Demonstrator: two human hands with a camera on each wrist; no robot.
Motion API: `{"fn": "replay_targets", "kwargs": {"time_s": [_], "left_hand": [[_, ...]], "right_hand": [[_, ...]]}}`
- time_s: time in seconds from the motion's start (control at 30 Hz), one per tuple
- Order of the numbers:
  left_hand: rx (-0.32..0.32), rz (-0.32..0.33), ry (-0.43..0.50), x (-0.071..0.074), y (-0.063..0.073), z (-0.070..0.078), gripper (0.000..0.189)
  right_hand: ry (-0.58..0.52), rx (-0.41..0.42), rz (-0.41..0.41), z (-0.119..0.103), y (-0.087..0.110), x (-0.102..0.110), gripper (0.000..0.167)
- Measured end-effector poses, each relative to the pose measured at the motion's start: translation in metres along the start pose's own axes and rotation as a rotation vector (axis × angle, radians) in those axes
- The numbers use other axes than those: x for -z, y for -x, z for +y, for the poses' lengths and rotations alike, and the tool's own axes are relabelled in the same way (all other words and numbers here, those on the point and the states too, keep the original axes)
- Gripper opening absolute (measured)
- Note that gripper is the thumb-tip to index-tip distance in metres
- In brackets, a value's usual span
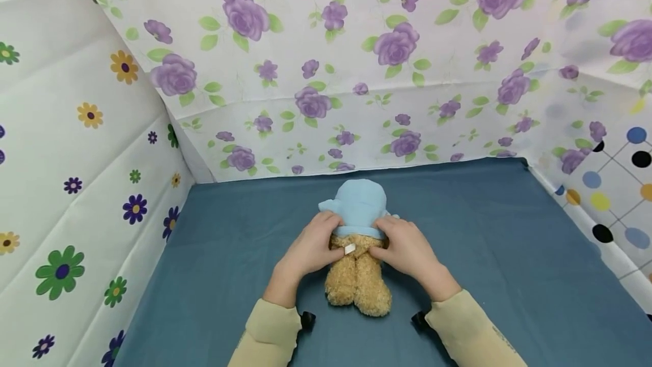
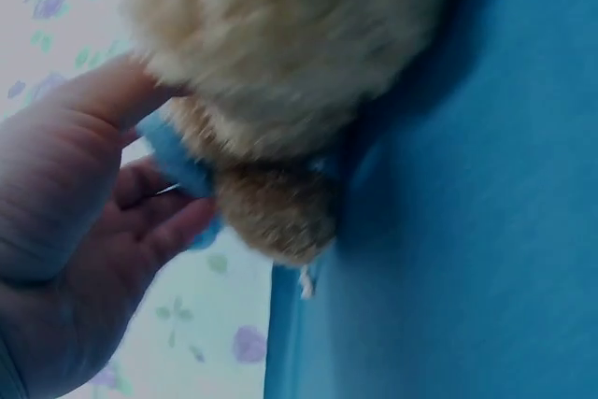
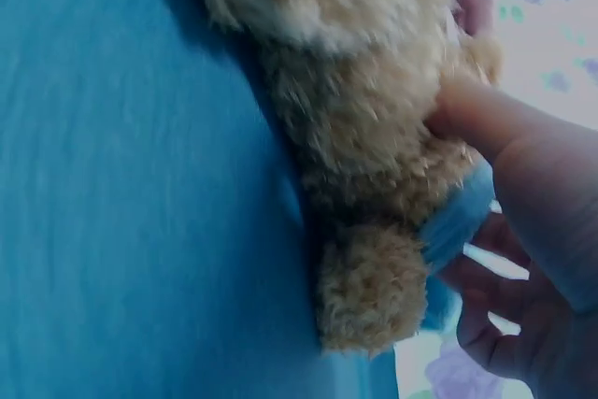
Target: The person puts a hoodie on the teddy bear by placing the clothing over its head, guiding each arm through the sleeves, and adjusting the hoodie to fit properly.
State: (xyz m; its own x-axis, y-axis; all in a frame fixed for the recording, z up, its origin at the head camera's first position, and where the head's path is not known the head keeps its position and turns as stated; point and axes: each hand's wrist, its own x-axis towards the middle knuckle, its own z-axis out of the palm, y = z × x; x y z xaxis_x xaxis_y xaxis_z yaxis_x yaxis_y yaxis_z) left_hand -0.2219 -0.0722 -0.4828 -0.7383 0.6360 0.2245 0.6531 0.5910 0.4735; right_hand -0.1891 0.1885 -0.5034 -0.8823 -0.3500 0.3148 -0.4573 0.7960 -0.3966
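A plush toy [image 1: 356,276] with curly tan fur lies on the blue-grey cloth, its two legs toward me. Light-blue clothing [image 1: 360,203] covers its upper part, and a small white tag [image 1: 350,249] sticks out below the hem. My left hand [image 1: 313,242] grips the toy's left side, thumb on the fur and fingers at the blue hem. On the opposite side my right hand [image 1: 407,248] holds it likewise. In the right wrist view, its thumb [image 3: 486,119] presses into the fur while the fingers bend at the blue fabric. The toy's face is hidden.
A blue-grey cloth [image 1: 219,276] covers the work surface. White sheeting with purple roses [image 1: 311,101] rises behind it. Flower-printed sheeting [image 1: 61,186] stands at left, and dotted sheeting [image 1: 611,203] at right. Black straps [image 1: 307,321] sit at my wrists.
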Motion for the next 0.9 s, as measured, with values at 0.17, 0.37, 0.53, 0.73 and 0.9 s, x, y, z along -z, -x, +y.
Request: {"fn": "replay_targets", "kwargs": {"time_s": [0.17, 0.37, 0.53, 0.73, 0.9], "left_hand": [[-0.099, 0.111, -0.088, -0.010, -0.004, 0.002, 0.027], [-0.205, 0.311, -0.210, -0.016, -0.005, 0.003, 0.061], [-0.192, 0.283, -0.162, -0.014, -0.005, 0.004, 0.062], [-0.028, 0.021, 0.054, 0.004, 0.003, -0.009, 0.042], [-0.011, -0.031, 0.088, 0.014, 0.009, -0.018, 0.026]], "right_hand": [[0.015, -0.006, 0.022, -0.004, -0.005, -0.004, 0.037], [-0.052, -0.016, 0.091, -0.013, -0.008, -0.009, 0.050], [-0.003, 0.097, 0.167, -0.018, -0.008, -0.008, 0.057], [-0.045, 0.103, 0.006, 0.000, -0.004, 0.005, 0.041], [-0.045, 0.092, -0.075, 0.012, -0.002, 0.015, 0.027]]}}
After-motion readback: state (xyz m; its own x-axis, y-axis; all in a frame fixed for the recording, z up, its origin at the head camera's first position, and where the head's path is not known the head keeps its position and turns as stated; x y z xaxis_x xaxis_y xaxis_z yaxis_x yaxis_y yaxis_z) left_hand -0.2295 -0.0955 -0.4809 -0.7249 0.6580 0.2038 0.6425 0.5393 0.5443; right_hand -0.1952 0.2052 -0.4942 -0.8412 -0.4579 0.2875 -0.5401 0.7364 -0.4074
